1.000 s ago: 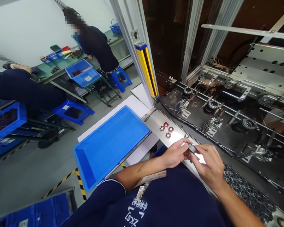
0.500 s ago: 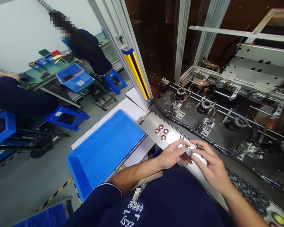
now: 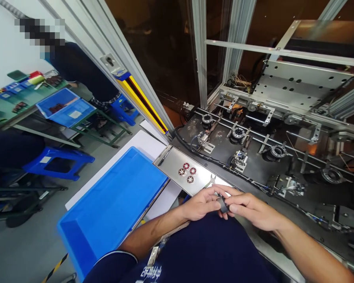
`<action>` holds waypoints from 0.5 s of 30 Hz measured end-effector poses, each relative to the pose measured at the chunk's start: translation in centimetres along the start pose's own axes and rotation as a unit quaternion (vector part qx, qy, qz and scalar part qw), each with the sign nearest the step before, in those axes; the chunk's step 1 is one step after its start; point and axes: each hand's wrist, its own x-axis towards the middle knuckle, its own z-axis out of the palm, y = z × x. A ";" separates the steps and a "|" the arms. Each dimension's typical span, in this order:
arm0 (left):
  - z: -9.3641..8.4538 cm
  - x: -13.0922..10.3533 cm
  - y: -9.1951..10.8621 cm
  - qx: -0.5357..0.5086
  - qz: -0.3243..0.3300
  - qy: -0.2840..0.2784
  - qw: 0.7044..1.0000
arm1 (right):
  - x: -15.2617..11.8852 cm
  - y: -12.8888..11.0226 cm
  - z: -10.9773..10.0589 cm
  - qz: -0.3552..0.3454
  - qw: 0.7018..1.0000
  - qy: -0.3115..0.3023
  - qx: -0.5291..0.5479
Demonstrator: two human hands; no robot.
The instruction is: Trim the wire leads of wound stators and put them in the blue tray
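- The left hand [image 3: 202, 202] grips a dark ring [image 3: 223, 204], thumb on its near side, other fingers curled around behind.
- The right hand [image 3: 256, 210] pinches the same ring from its right side; the fingers screen its far side, so I cannot tell what, if anything, sits inside.
- The ring is just in front of the shirt [image 3: 206, 251], at the near edge of a metal ledge [image 3: 172, 159].
- Pliers [image 3: 212, 179] lie on the ledge just beyond the left hand, tips parted, handles mostly hidden.
- Four discs [image 3: 190, 179] sit farther along in a loose diamond, two red, two paler.
- A pen [image 3: 165, 156] lies near the ledge's end.
- Left of the ledge is a blue tray [image 3: 115, 208].
- Across the ledge, a machine [image 3: 238, 133] carries a row of round fixtures.
- Beyond the tray stands a blue stool [image 3: 37, 167]; farther back, a co-worker [image 3: 82, 72] is beside a blue bin [image 3: 54, 114].
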 end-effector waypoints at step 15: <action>-3.2 1.3 0.7 0.133 -0.006 0.200 0.971 | -6.5 2.5 -20.7 0.118 0.832 0.266 -0.472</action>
